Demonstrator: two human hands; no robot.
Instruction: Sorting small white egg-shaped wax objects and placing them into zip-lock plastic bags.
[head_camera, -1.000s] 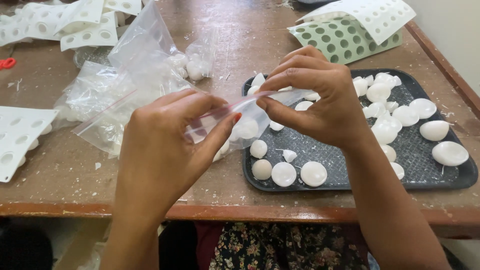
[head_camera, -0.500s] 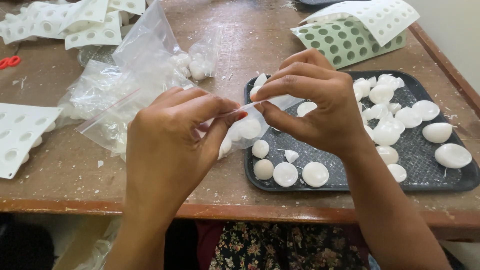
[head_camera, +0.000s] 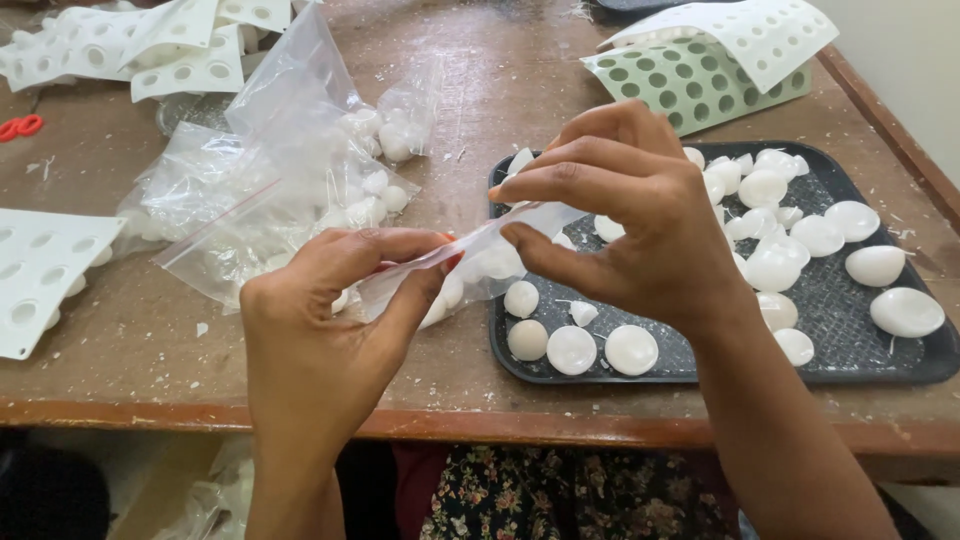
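Both hands pinch a small clear bag (head_camera: 480, 262) of white pieces above the tabletop (head_camera: 500, 90): left hand (head_camera: 320, 340) and right hand (head_camera: 630, 220) fingers pressed along its top edge, apparently sealing it; the pinch likely needs sliding across.

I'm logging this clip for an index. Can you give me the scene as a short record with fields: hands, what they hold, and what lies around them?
left hand: pinches the near end of a small clear plastic bag at its top edge
right hand: pinches the same bag's top edge, further along
bag contents: white round pieces
tray: black, right of the hands, holding white dome-shaped pieces
more bags: clear, piled on the left, some with white pieces inside
moulds: white perforated sheets far left, a green one behind the tray
surface: brown wooden table
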